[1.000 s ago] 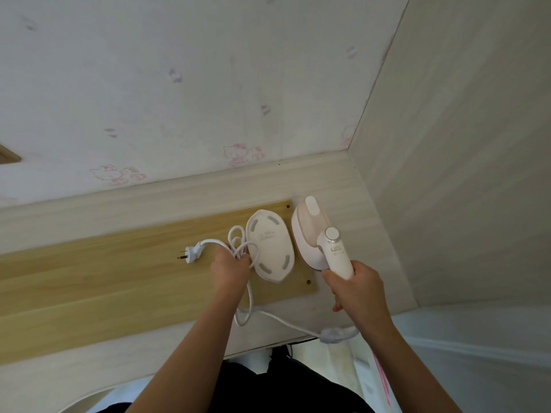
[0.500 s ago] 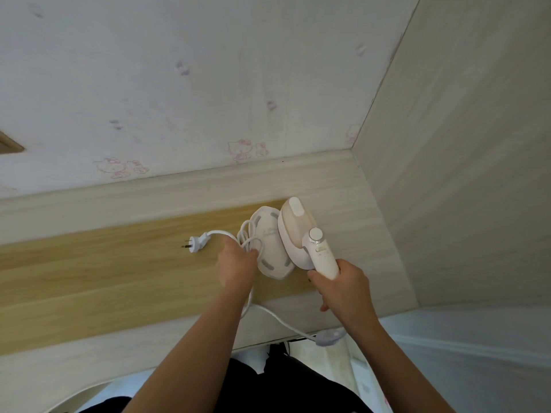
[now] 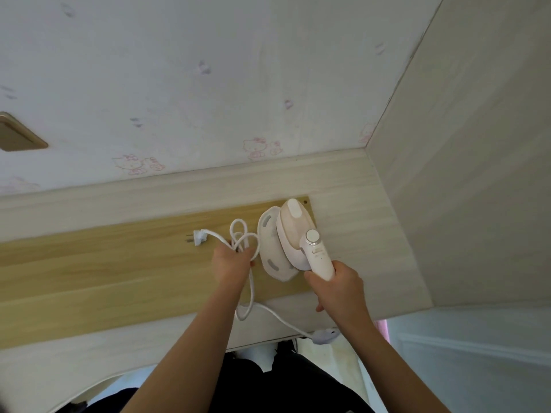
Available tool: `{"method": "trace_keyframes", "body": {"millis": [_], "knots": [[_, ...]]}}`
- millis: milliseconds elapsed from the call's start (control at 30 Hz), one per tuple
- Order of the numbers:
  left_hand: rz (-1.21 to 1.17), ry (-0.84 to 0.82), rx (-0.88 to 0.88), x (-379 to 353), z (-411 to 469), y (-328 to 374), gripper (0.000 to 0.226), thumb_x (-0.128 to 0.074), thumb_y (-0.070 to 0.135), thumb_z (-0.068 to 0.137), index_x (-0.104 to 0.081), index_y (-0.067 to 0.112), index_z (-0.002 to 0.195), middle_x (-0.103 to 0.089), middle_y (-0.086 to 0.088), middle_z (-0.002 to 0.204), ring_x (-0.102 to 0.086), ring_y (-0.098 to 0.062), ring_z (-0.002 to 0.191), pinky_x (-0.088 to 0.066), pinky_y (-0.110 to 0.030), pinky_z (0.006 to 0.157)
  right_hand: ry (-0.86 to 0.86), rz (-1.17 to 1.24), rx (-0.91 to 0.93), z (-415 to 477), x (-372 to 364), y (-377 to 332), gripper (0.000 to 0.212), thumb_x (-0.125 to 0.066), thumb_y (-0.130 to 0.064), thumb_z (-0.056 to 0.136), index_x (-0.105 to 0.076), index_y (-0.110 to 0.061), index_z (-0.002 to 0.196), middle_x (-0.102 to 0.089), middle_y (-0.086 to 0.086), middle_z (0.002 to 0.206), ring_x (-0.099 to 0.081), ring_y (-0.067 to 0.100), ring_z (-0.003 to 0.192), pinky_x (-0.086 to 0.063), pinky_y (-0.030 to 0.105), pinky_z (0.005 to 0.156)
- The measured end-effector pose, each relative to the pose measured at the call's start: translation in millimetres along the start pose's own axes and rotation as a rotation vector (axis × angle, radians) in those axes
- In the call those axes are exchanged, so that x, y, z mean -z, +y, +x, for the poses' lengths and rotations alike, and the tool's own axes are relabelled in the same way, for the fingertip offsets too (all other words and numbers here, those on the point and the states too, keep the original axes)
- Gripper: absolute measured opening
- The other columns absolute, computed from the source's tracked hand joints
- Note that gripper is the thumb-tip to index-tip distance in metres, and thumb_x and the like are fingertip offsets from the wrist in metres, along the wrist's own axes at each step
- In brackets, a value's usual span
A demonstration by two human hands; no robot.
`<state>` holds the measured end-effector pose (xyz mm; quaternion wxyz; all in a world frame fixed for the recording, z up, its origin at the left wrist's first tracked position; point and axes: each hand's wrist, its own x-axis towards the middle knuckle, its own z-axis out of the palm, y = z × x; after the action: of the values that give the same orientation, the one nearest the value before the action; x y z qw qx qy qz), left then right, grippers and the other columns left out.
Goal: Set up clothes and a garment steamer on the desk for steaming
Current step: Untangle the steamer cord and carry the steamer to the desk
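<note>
The right hand (image 3: 334,289) is closing its grip round the steamer (image 3: 293,231) by the handle, the proper hold; rigid plastic, judged light. The left hand (image 3: 231,263) is holding the limp cord (image 3: 241,234) bunched above the counter (image 3: 89,263).

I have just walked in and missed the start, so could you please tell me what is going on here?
A person is at the desk. Their right hand grips the handle of a garment steamer, whose head lies over a white base. Their left hand holds the gathered loops of the power cord; its plug lies loose on the desk. No clothes show in this view.
</note>
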<state>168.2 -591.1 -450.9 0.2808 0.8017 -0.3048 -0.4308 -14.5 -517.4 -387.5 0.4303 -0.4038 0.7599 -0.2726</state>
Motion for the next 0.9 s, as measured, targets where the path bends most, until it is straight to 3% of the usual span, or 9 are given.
{"method": "trace_keyframes", "body": {"millis": [133,400,533,633,900], "knots": [[-0.146,0.074,-0.068,33.8,-4.1,-3.1,0.010,-0.066,0.006,0.085,-0.058,0.005,0.090,-0.066,-0.013,0.081,-0.069,-0.023,0.067,-0.046,-0.020,0.049,0.002,0.041,-0.024,-4.7,-21.4,-2.5,0.016,-0.071,-0.022,0.076,-0.059,-0.012,0.074,-0.059,0.003,0.063,-0.058,0.013,0.042,-0.044,0.021,0.038],[-0.141,0.137,-0.151,83.7,-2.3,-4.6,0.016,-0.066,0.009,0.087,-0.052,0.001,0.091,-0.064,-0.021,0.088,-0.066,-0.026,0.071,-0.042,-0.016,0.047,0.091,0.087,-0.077,-14.9,-59.0,-6.8,0.018,-0.070,-0.019,0.078,-0.056,-0.008,0.075,-0.056,0.005,0.068,-0.064,0.027,0.056,-0.037,0.014,0.033],[-0.155,0.138,-0.158,97.6,-3.0,-5.4,0.017,-0.067,0.011,0.086,-0.050,0.009,0.083,-0.065,-0.021,0.087,-0.066,-0.029,0.074,-0.044,-0.025,0.054,0.123,0.047,-0.070,-13.5,-66.6,-5.4,0.020,-0.069,-0.020,0.079,-0.055,-0.009,0.072,-0.053,0.001,0.063,-0.060,0.021,0.047,-0.035,0.014,0.033],[-0.152,0.130,-0.147,105.7,0.8,-7.0,0.018,-0.068,0.014,0.085,-0.054,0.003,0.089,-0.066,-0.019,0.085,-0.067,-0.029,0.074,-0.045,-0.028,0.055,0.133,0.017,-0.059,-13.6,-71.6,-5.1,0.021,-0.069,-0.021,0.079,-0.053,-0.011,0.070,-0.052,0.000,0.061,-0.058,0.017,0.045,-0.039,0.017,0.033],[-0.174,0.111,-0.161,118.0,-2.2,-7.9,0.018,-0.067,0.016,0.086,-0.051,0.009,0.086,-0.065,-0.013,0.082,-0.070,-0.024,0.071,-0.048,-0.031,0.057,0.123,-0.022,-0.058,-11.1,-72.0,-1.7,0.021,-0.068,-0.021,0.080,-0.055,-0.005,0.075,-0.054,0.005,0.064,-0.061,0.023,0.047,-0.032,0.011,0.031]]}}
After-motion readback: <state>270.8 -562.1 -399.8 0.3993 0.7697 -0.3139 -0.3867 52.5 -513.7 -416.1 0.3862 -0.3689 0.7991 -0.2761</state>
